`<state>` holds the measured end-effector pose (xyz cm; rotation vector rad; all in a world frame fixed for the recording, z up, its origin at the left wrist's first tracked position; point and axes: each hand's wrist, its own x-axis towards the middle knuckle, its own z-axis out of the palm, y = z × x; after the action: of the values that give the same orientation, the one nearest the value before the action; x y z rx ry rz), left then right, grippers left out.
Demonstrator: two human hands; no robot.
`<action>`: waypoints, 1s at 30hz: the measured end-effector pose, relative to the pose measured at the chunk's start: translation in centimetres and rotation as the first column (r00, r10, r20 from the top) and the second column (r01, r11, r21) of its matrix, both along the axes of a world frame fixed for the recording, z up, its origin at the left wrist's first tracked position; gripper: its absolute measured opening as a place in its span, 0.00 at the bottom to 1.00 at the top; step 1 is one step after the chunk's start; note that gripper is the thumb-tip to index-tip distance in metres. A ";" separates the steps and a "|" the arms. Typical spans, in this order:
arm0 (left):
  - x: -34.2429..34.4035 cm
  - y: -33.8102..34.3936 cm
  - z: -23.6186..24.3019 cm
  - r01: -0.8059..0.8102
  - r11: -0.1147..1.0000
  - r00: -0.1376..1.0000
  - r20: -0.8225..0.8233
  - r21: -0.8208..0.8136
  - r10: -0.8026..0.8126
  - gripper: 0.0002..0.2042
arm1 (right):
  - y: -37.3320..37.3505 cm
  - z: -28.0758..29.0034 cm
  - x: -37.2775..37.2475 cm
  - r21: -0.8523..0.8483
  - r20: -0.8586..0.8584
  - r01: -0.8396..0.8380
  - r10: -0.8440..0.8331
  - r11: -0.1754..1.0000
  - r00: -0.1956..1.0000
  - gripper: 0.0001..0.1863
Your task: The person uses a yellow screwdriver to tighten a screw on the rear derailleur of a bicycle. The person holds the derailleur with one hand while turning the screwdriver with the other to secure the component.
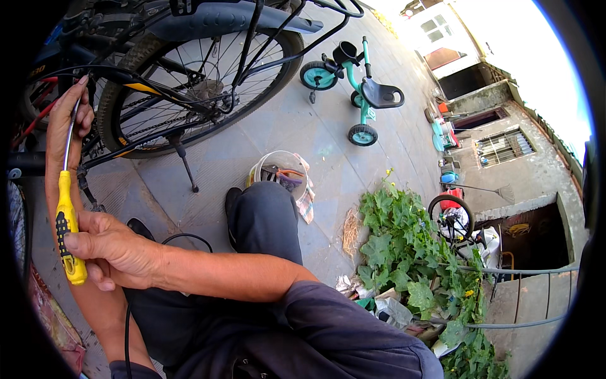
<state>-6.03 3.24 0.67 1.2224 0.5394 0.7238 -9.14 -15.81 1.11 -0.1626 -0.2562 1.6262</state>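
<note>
Biggest first: you've got the bike upper L, rear wheel on your R side of the work; kid's trike well apart, farther R. Your R hand is low, fingers wrapped round the yellow screwdriver w/ thumb pressed on the handle. Your L hand is up top, approx. at the far end of the shaft, fingers curled in; can't tell if they're pinching the shaft, a bike part or nothing. Key relation: driver's long axis runs nearly straight up & away from your R grip, tilted slightly R, so the shaft end lies ahead of that fist, right by your L fingers & the bike's dark tubes. L hand's nearer the bike. Tip contact: can't tell. Writing: small orange marking on frame, far L, partly legible; handle shows a black dotted inset, no readable label.
</note>
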 end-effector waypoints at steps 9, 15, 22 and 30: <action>0.3 -0.9 0.6 -0.029 1.000 1.000 0.002 0.003 0.029 0.14 | 0.2 -0.4 0.4 0.049 -0.043 -0.032 0.034 0.998 0.999 0.14; -0.1 -0.1 0.4 -0.019 0.999 1.000 -0.002 -0.030 0.019 0.12 | 0.4 -0.3 0.3 0.054 -0.023 -0.039 0.041 0.998 0.999 0.14; 0.1 -0.5 0.4 -0.008 1.000 1.000 -0.002 -0.019 0.008 0.14 | 0.0 0.4 0.3 0.011 0.020 0.029 -0.029 1.000 0.999 0.15; 0.2 -0.4 0.1 -0.002 0.998 0.999 0.033 -0.058 0.004 0.13 | 0.1 0.2 -0.2 0.007 0.043 0.068 -0.068 0.998 0.997 0.15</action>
<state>-5.84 2.86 0.76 1.1540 0.5315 0.7251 -9.32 -15.74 1.35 -0.2002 -0.2852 1.5556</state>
